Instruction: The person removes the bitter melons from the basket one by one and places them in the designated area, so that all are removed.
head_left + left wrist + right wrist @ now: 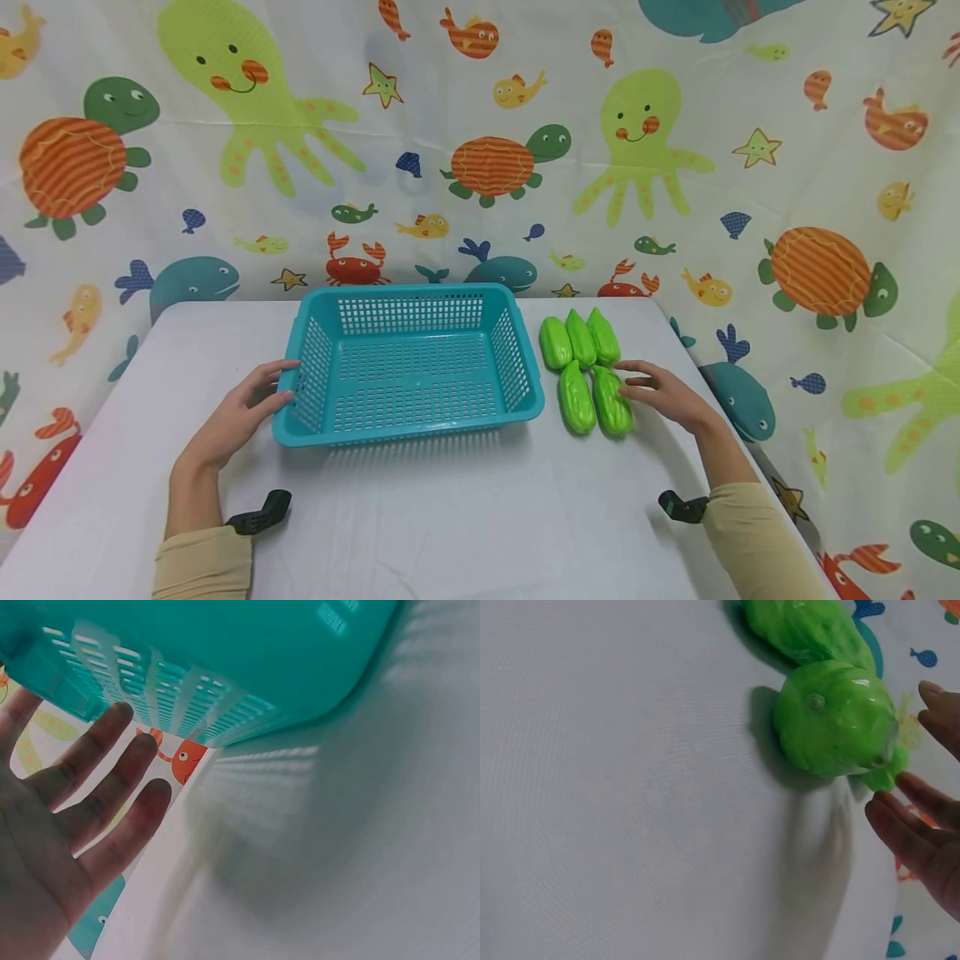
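A teal plastic basket (412,433) with slotted walls stands on the table, with nothing in it. At its left rim is my left hand (243,408), its fingertips at the edge; in the left wrist view the fingers of that hand (97,802) are spread beside the basket wall (225,667). Several glossy, bright green, ridged gourds lie in two rows right of the basket. My right hand (663,396) reaches in beside the near right gourd (612,402), fingers loosely extended. In the right wrist view those fingers (922,832) are close to the gourd (832,720); contact is unclear.
A white cloth covers the table (450,517). Behind it and at the sides hangs a curtain (420,92) printed with sea animals. Other gourds (576,400) lie close together left of the right hand. A black wrist camera (262,512) sits on the left wrist.
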A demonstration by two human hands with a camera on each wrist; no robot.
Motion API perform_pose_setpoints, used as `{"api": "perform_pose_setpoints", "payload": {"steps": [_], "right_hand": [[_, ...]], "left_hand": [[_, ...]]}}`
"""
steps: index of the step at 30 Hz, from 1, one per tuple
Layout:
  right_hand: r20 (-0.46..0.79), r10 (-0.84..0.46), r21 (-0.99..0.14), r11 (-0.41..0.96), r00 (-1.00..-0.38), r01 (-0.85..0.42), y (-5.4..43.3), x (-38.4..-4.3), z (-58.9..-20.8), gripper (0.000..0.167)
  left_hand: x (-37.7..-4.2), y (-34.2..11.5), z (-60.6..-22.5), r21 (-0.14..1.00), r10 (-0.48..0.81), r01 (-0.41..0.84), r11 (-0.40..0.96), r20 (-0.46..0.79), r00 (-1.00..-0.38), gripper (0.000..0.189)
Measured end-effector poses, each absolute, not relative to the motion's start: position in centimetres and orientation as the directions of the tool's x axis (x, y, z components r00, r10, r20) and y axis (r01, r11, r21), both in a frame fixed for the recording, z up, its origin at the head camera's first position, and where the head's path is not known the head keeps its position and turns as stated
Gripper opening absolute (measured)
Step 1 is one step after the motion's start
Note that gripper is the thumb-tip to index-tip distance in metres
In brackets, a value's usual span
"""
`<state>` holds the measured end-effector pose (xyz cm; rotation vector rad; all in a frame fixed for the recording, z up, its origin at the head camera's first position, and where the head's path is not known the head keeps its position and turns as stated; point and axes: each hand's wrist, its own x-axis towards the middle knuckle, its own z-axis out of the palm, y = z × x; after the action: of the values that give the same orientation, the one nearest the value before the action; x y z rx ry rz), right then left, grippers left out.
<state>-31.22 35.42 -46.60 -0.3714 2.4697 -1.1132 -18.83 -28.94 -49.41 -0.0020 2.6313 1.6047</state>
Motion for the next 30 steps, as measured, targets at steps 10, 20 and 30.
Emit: {"api": "perform_pose_setpoints", "payload": {"steps": [10, 20, 30], "right_hand": [[-0.178, -0.38, -0.782, 0.614, -0.908, -0.104, 35.1, -31.7, -45.3, 0.061], [-0.077, -0.406, -0.79, 0.582, -0.91, -0.193, 33.3, -32.6, -42.8, 0.057], [0.046, -0.378, -0.776, 0.57, -0.925, -0.271, 29.6, -34.8, -39.7, 0.052]], "left_hand": [[-18.6, -29.1, -48.9, 0.885, 0.041, -0.028, 0.465, -0.053, -0.998, 0.059], [-19.0, -29.2, -48.6, 0.87, 0.051, -0.004, 0.494, -0.033, -0.998, 0.059], [-20.9, -29.8, -46.7, 0.837, 0.047, 0.025, 0.546, 0.0, -0.999, 0.06]]}}
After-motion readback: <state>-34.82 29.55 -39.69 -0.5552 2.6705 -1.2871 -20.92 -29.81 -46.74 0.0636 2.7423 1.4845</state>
